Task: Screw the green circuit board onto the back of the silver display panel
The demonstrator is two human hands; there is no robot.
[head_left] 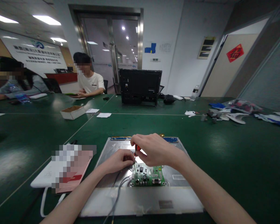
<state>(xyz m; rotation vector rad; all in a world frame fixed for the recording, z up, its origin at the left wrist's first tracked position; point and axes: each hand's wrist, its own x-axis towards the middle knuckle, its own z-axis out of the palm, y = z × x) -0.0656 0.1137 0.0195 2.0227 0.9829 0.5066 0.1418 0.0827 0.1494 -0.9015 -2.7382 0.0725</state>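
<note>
A silver display panel [140, 199] lies flat on the green table, with a green circuit board [149, 175] on its back. My right hand [151, 149] grips a screwdriver [137, 148] with a red and black handle. The screwdriver stands nearly upright, its shaft pointing down at the board's upper left corner. My left hand [121, 160] is closed beside that corner, fingertips close to the shaft; whatever they pinch is hidden. Dark cables [120, 189] run from the board's left side toward the panel's near edge. A blue circuit strip [171, 140] lines the panel's far edge.
Left of the panel lie a white device [43, 177] with a white cable and a pink packet [71, 182]. A black monitor [141, 85] stands farther back. An open box [72, 112] sits left; assorted parts and bags [242, 107] lie right. Two people sit across the table.
</note>
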